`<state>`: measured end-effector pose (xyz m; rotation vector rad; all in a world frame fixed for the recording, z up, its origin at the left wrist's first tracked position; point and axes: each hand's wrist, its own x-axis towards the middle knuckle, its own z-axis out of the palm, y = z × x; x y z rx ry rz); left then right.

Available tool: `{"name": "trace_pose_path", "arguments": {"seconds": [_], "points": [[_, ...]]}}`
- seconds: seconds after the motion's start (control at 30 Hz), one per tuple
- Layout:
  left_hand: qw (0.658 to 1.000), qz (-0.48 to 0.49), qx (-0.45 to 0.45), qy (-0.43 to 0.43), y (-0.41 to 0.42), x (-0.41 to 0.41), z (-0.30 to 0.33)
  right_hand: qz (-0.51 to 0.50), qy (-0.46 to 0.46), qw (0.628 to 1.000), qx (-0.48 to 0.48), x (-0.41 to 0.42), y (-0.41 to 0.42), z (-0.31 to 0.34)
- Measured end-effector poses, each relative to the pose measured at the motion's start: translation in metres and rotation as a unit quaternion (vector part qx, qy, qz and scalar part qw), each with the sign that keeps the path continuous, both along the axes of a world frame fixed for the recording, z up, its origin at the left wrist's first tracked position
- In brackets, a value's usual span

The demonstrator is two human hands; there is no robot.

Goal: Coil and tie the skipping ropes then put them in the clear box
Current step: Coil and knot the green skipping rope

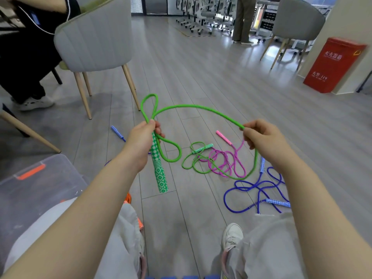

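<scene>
My left hand (142,141) grips the patterned green handle (160,170) of the green skipping rope (193,106) together with two small loops of its cord. My right hand (259,135) pinches the same cord farther along, so an arc spans between the hands. The rest of the green rope trails to the floor, where its second handle (202,148) lies tangled with a pink rope (225,160). A blue rope (259,190) lies at the right. The clear box (38,186) with orange latches sits at the lower left.
A grey chair (94,37) with wooden legs stands at the left, a seated person (24,57) beside it. Another blue handle (117,133) lies on the floor. A red fire box (334,65) stands at the right. An orange rope (128,198) peeks out by my knee.
</scene>
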<state>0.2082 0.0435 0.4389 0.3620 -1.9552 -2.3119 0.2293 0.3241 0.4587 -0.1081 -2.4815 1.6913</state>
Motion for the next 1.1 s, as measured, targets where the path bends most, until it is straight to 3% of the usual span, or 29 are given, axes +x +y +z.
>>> {"name": "trace_pose_path", "arguments": {"seconds": [0.2,0.53,0.83,0.97,1.1], "points": [[0.994,-0.097,-0.038,-0.026,0.023,0.014,-0.003,0.061,0.026,0.997,-0.045,0.007,-0.05,-0.009],[0.974,-0.184,-0.128,-0.026,0.036,0.029,-0.003,0.109,0.02,0.991,0.071,0.015,-0.083,-0.031],[0.956,-0.145,-0.254,0.02,0.038,0.031,-0.008,0.14,0.029,0.976,0.162,0.023,-0.087,-0.031],[0.974,-0.133,-0.182,0.01,0.039,0.03,-0.005,0.186,-0.027,0.973,0.133,0.018,-0.078,-0.029],[0.993,-0.116,0.015,-0.003,0.028,0.019,0.003,0.227,-0.106,0.965,0.074,0.012,-0.046,-0.022]]}}
